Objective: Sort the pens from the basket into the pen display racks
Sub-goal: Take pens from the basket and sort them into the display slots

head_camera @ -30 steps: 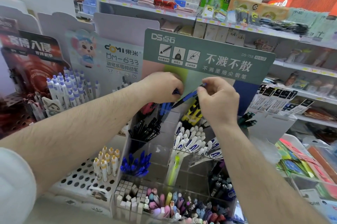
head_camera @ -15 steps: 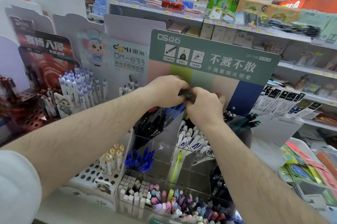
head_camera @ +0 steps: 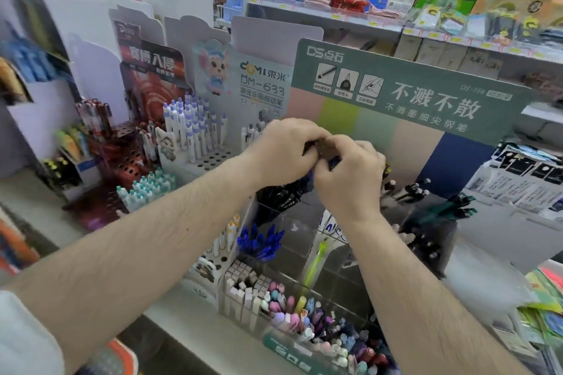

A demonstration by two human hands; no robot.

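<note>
1. The left hand (head_camera: 285, 150) and right hand (head_camera: 350, 172) are pressed together, knuckles touching, in front of the green card (head_camera: 411, 94).
2. Both hands have fingers curled round a small dark thing between them; a bit of blue pen (head_camera: 333, 163) shows at the right hand's fingers, the rest is hidden and blurred.
3. The left hand's grip seems to be on the same pen, though its fingertips are out of sight.
4. Just below the hands, under the green card, black pens (head_camera: 280, 196) stand tilted in a clear rack (head_camera: 304, 240).
5. Lower in that rack, below and left of the card, sits a bunch of blue pens (head_camera: 260, 242); beside it to the right lies one green pen (head_camera: 316, 262).
6. Further down, pastel pens (head_camera: 292, 304) fill the rack's front compartment.
7. Right of the hands, below the card's blue patch, dark green pens (head_camera: 447, 210) lean in another holder.
8. Left of the card, white pens with purple caps (head_camera: 190, 127) stand upright in a holed tray (head_camera: 213, 158).
9. Further left is a red card (head_camera: 149, 75) over a red holed stand.
10. Behind the green card runs a shelf (head_camera: 335, 13) of folded towels and packets.
</note>
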